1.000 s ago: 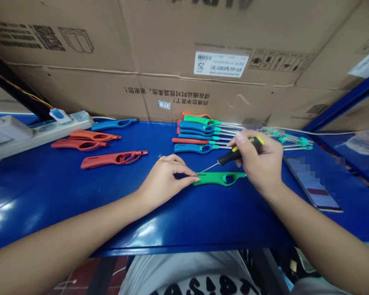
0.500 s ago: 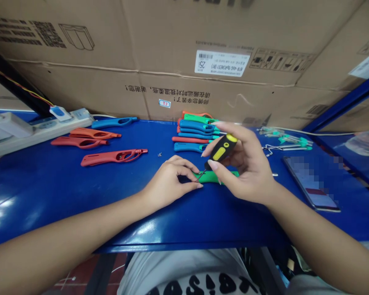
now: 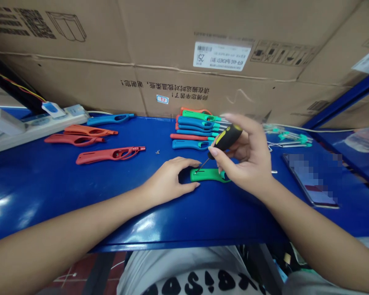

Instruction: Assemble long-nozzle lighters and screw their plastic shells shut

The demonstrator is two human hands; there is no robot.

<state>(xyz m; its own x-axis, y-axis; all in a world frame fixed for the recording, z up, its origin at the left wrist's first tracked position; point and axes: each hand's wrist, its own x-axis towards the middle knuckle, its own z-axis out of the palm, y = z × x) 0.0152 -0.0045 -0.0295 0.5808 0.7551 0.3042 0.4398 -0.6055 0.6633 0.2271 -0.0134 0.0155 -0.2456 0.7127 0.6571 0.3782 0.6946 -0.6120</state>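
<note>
A green lighter shell (image 3: 206, 175) lies flat on the blue table (image 3: 80, 188). My left hand (image 3: 169, 180) rests beside its left end, thumb and fingers curled around that end and steadying it. My right hand (image 3: 247, 157) is wrapped round a black and yellow screwdriver (image 3: 226, 138), held tilted, with its thin shaft pointing down-left and its tip touching the shell near the left end.
Several assembled blue, green and red lighters (image 3: 197, 130) are stacked behind my hands. Three red shells (image 3: 106, 154) and a blue one (image 3: 109, 119) lie at left. A tiny screw (image 3: 157, 152), a power strip (image 3: 33, 127), a phone (image 3: 310, 180) and cardboard boxes (image 3: 184, 53) surround the work area.
My right hand turned the screwdriver from nearly level to steeply tilted, and its tip now sits on the green shell. My left hand opened slightly around the shell's end.
</note>
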